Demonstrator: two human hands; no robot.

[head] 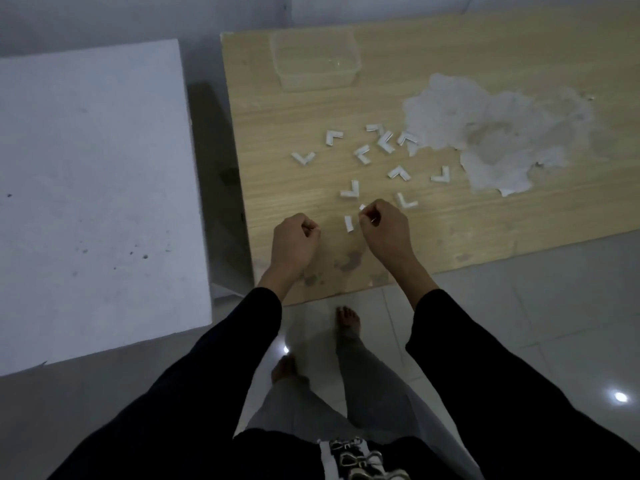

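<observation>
Head view is showing the right hand [384, 230] pinching a small white L-shaped piece [349, 224] between thumb and fingertips, holding it just above the near part of the wooden tabletop [450, 230], a little below the frame's centre. The left hand [294, 239] is hovering just to the left of it with its fingers curled in; whether it is pinching anything cannot be told. Black sleeves [242, 341] are covering both forearms.

Beyond the hands, more white L-shaped pieces [363, 154] are lying scattered flat on the tabletop, most apart, a few touching. To their right a pale, ragged worn patch [495, 133] is spreading across the wood. A clear plastic container [315, 64] is standing near the far edge, towards the upper middle. A large white slab [97, 188] is filling the left of the frame, and bare feet [348, 320] are standing on the tiled floor [536, 323] below.
</observation>
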